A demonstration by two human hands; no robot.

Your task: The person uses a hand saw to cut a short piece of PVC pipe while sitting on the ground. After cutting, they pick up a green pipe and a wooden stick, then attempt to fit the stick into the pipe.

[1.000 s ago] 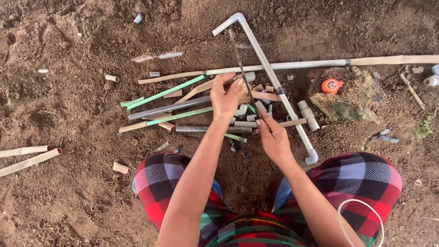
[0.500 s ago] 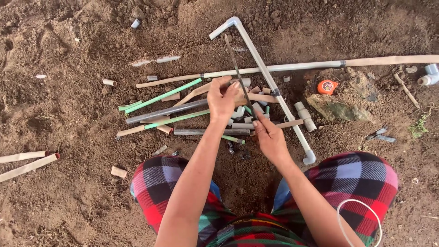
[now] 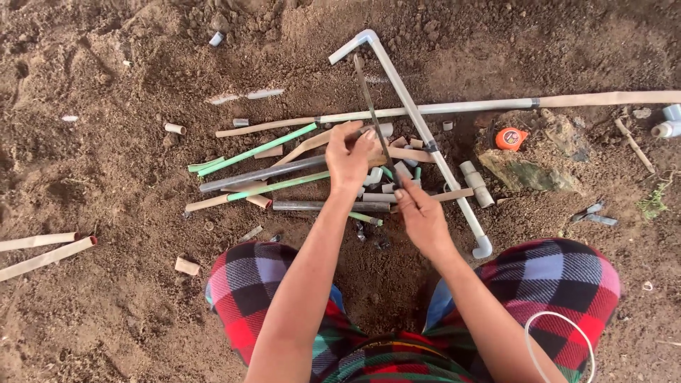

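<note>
Leftmost, tan pipe offcuts [image 3: 44, 250] lie on the dirt ground [image 3: 106, 177], then a pile of green pipe [image 3: 255, 150] and grey pipe [image 3: 262, 174]. Left hand [image 3: 349, 154] presses down on the pile, fingers curled on a pipe. Right hand [image 3: 420, 213] is clamped on a hacksaw blade [image 3: 374, 120] angled up over the pile. White elbow pipe [image 3: 425, 138], then an orange tape measure [image 3: 511, 138] further right.

bare dirt ground [image 3: 106, 312] | pipe offcuts [image 3: 284, 186] | orange tape measure [image 3: 510, 138]
</note>
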